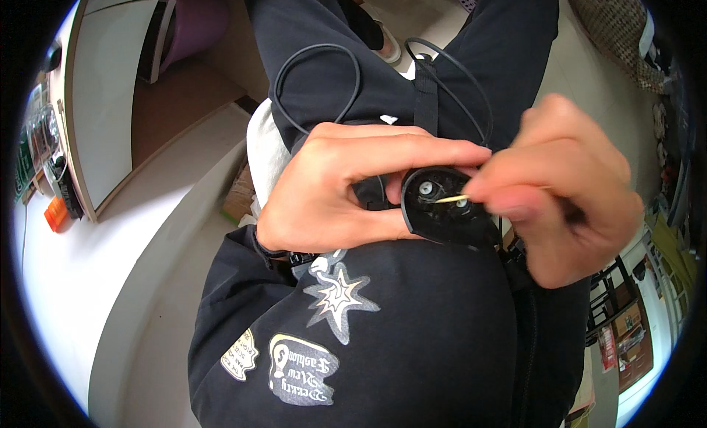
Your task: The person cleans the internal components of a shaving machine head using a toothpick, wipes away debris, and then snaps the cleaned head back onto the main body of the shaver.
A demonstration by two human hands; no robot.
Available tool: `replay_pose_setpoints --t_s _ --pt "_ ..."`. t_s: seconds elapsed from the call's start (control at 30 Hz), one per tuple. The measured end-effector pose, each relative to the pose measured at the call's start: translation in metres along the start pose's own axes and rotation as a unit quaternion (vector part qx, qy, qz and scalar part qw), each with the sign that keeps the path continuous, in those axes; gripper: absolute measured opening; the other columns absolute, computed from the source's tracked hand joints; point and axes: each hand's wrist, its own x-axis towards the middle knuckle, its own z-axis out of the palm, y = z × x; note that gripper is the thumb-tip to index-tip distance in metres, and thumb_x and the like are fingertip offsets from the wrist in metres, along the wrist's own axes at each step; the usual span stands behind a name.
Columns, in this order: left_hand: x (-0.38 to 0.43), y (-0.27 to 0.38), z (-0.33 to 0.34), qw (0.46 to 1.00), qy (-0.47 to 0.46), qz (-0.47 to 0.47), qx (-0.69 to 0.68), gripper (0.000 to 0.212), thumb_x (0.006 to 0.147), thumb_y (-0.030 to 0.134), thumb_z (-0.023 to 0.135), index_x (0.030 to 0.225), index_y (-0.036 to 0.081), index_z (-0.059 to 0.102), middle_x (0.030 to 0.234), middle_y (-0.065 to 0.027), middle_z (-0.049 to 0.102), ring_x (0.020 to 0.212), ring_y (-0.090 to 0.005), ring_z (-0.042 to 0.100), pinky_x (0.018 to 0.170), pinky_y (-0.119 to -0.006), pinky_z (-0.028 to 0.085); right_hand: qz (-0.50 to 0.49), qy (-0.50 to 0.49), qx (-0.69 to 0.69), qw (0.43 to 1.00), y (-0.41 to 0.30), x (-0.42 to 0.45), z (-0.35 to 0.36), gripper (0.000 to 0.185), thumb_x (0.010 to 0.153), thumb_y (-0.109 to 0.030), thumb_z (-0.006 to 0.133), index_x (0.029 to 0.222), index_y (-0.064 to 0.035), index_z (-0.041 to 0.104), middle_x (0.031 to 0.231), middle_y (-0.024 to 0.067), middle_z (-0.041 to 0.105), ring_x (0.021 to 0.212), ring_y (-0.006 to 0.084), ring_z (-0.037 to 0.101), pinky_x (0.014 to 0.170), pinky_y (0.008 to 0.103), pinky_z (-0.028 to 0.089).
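Note:
My left hand [342, 185] grips a black oval plastic part [417, 218] between thumb and fingers, its hollow side facing up. Two round silvery screw heads [426, 188] show inside it. Between the fingertips of my right hand [558, 196], slightly blurred, is a thin pale-yellow stick [453, 198], like a toothpick. Its free end lies over or against the inside of the black part, between the screws; contact cannot be told. A thin black cable [358, 77] loops over my lap beyond the hands.
A white table or counter surface [77, 262] runs along the left, with an orange object [56, 214] on it. A purple bin [196, 24] stands at the upper left. Checked fabric [613, 30] hangs at the upper right. A shelf with boxes [627, 323] is at the lower right.

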Motion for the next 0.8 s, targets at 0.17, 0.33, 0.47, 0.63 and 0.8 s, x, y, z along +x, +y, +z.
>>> replay_pose_setpoints --t_s 0.17,0.33,0.47,0.63,0.8 --pt "0.003 0.004 -0.004 1.000 0.000 -0.006 -0.017 0.059 0.064 -0.007 0.070 0.121 0.002 0.061 0.106 -0.0084 0.069 0.080 -0.0123 0.062 0.056 -0.022 0.044 -0.010 0.020 -0.028 0.999 -0.008 -0.004 -0.014 0.019 0.088 -0.017 0.065 0.084 0.0018 0.066 0.074 0.0100 0.058 0.053 0.0090 0.038 0.047 0.0232 0.026" --pt "0.001 0.000 -0.007 0.999 -0.044 0.012 -0.001 0.058 0.070 0.012 0.080 0.114 -0.018 0.056 0.101 -0.0278 0.065 0.091 -0.0313 0.068 0.079 -0.036 0.053 -0.025 -0.004 -0.016 1.000 -0.004 -0.006 -0.005 0.022 0.085 -0.020 0.068 0.085 0.0019 0.068 0.077 0.0086 0.059 0.054 0.0098 0.042 0.047 0.0234 0.027" --pt "0.003 0.003 -0.011 0.997 -0.063 0.010 0.040 0.058 0.072 0.014 0.079 0.114 -0.018 0.055 0.101 -0.0283 0.065 0.091 -0.0318 0.067 0.078 -0.036 0.053 -0.033 -0.007 -0.050 0.998 -0.003 -0.007 0.005 0.021 0.082 -0.018 0.070 0.086 0.0023 0.068 0.076 0.0076 0.060 0.053 0.0111 0.046 0.046 0.0233 0.029" --pt "0.002 0.005 -0.012 0.997 -0.070 0.006 0.027 0.058 0.075 0.018 0.078 0.115 -0.017 0.055 0.100 -0.0303 0.064 0.092 -0.0345 0.067 0.078 -0.037 0.052 -0.064 0.021 -0.055 0.996 0.005 -0.005 0.012 0.018 0.080 -0.015 0.072 0.085 0.0026 0.068 0.072 0.0079 0.060 0.050 0.0113 0.046 0.043 0.0231 0.032" --pt "0.001 0.006 -0.010 0.997 -0.066 -0.008 0.047 0.061 0.072 0.020 0.081 0.114 -0.016 0.056 0.101 -0.0284 0.064 0.094 -0.0335 0.067 0.080 -0.037 0.052 -0.047 -0.050 -0.024 0.997 0.006 -0.001 0.002 0.019 0.083 -0.016 0.070 0.085 0.0033 0.068 0.072 0.0082 0.060 0.050 0.0108 0.045 0.044 0.0232 0.031"
